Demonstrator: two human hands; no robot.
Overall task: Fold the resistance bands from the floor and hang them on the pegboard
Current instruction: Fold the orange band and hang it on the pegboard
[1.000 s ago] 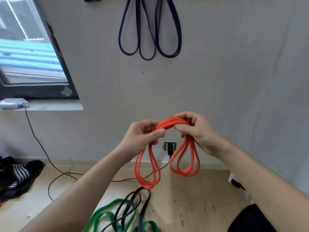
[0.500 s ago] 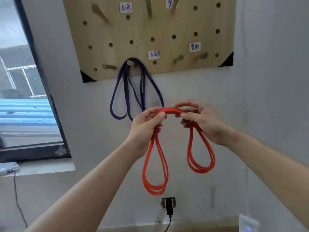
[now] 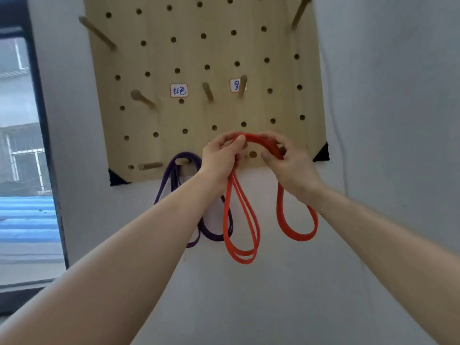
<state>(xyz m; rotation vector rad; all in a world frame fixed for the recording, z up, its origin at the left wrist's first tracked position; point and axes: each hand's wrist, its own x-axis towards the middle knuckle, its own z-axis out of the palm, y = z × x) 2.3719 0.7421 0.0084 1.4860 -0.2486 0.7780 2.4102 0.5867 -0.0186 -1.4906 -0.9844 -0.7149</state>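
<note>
Surroundings: a wooden pegboard (image 3: pixel 281 103) is fixed to a grey wall (image 3: pixel 388 120), black brackets at its two lower corners. A window (image 3: pixel 22 145) stands at the left edge. Two white labels (image 3: pixel 179 90) with handwritten characters sit on the board; the second is partly covered by a peg.

Obstructions: both forearms cross the lower frame and hide part of the purple band (image 3: pixel 184 195), which hangs from a peg (image 3: pixel 181 161) in the board's bottom row. The hands cover the board's lower middle, so any peg behind them cannot be confirmed.

Hands: the left hand (image 3: pixel 220 159) is closed on the red band (image 3: pixel 242 220), thumb pressed on top of the arch, fingers curled beneath. The right hand (image 3: pixel 286 161) pinches the same arch at its other end, thumb below, fingers bent over it. The arch lies just before the bottom row of holes (contact with the board cannot be judged).

Count: two bands, one red, one purple. The red band hangs in two groups of loops, one below each hand. Seven pegs are visible.
</note>
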